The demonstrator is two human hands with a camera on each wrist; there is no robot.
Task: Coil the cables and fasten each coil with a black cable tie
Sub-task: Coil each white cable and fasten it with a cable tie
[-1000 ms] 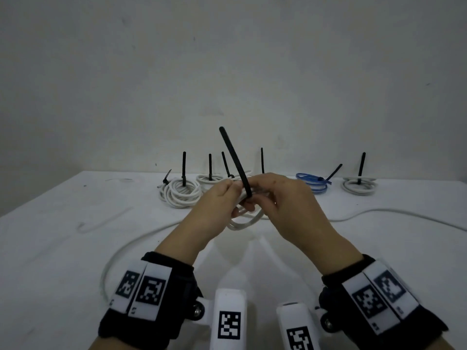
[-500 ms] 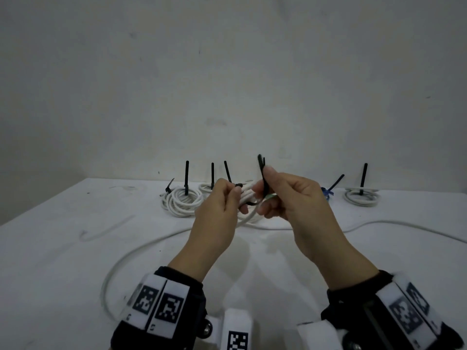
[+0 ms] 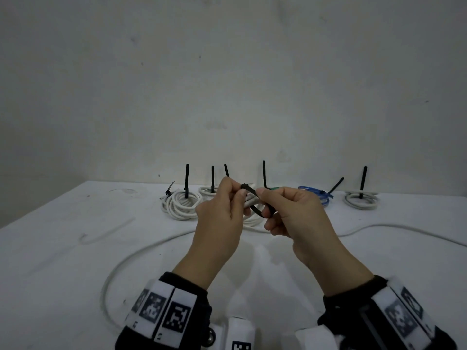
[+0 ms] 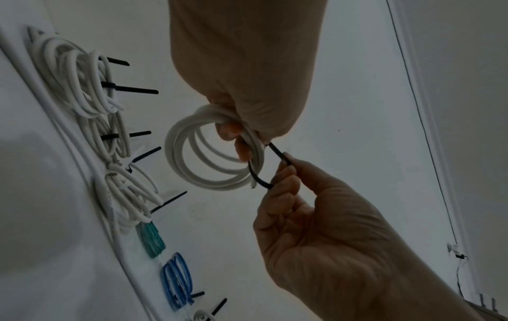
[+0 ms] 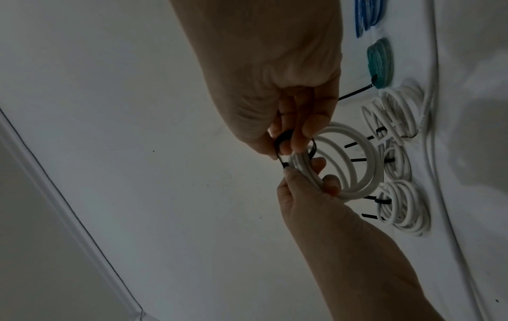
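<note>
Risk first, as a judgement: slipping of the tail out of the pinch before the loop draws tight, leaving the turns free to spring apart; also a turn escaping the loop, since one cut end of the white coil [image 4: 214, 152] sits right beside the strap. Too loose a pinch by the left hand [image 3: 219, 223] on the bundled turns would cause either. Pulling at an angle to the head could jam the ratchet or twist the black cable tie [image 3: 255, 200].

Pose: both raised above the surface [image 3: 63, 248], wrists near, fingers meeting at centre. Left hand curled round one side of the coil, thumb and forefinger pinching the tie's head at the top. Right hand [image 3: 295, 218] curled, thumb and fingers closed on the strap, which loops down and round the bundled turns; from the left wrist view, strap seen passing under the coil and up into the right fingers [image 4: 286, 178]. Whether the tail is already through the head: cannot tell.

Coil held in the air between the hands, not resting on anything. Far behind, a row of finished coils on the surface with tie tails standing up: white coils [image 3: 182, 202] at far left, a green coil [image 4: 151, 241] and a blue coil [image 3: 316, 194] further right, one pale coil [image 3: 361, 199] at far right. A loose white cable [image 3: 141, 253] still uncoiled, sweeping across the near surface.
</note>
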